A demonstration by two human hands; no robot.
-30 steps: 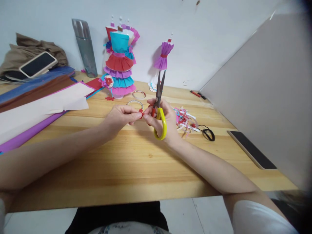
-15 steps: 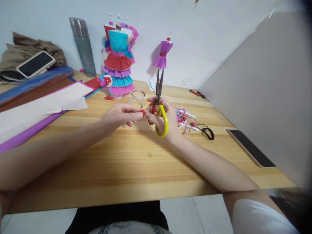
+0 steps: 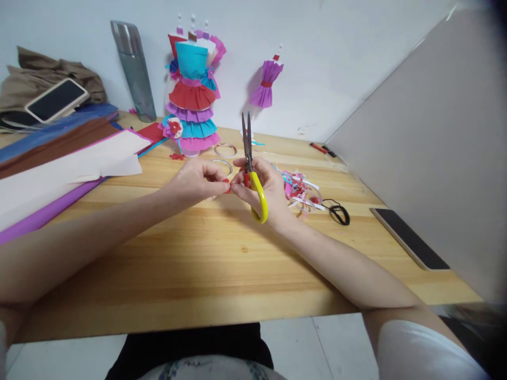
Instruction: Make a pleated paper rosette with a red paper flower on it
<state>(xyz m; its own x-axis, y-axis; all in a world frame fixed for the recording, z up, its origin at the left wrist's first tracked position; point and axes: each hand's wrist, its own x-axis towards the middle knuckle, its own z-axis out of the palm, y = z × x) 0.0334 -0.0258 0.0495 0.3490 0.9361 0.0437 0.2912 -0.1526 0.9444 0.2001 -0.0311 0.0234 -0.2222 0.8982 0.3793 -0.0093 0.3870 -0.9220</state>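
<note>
Between the thumb and fingers of my left hand (image 3: 197, 180) is a small red piece (image 3: 227, 185), which looks like paper. My right hand (image 3: 264, 186) is closed around scissors (image 3: 257, 191) with one yellow and one red handle, their blades pointing up and slightly parted. The right thumb and fingertips meet the left ones at the red piece. Rolls of tape (image 3: 222, 167) lie just behind my hands. Beyond them stands a doll form in a tiered paper dress (image 3: 194, 97) of blue, red, purple and pink. A purple paper dress (image 3: 266, 84) on another form is by the wall.
Sheets of coloured paper (image 3: 79, 166) cover the left side. A grey bottle (image 3: 137, 79) and a phone (image 3: 57, 100) are at the back left. Paper scraps (image 3: 298, 189), a black cord (image 3: 339, 214) and another phone (image 3: 410, 238) lie right, beside a white partition (image 3: 428, 126).
Both hands have shifted slightly left with the red piece. The scissors have turned so their blades point more upright and a little left. The camera view has tilted slightly.
</note>
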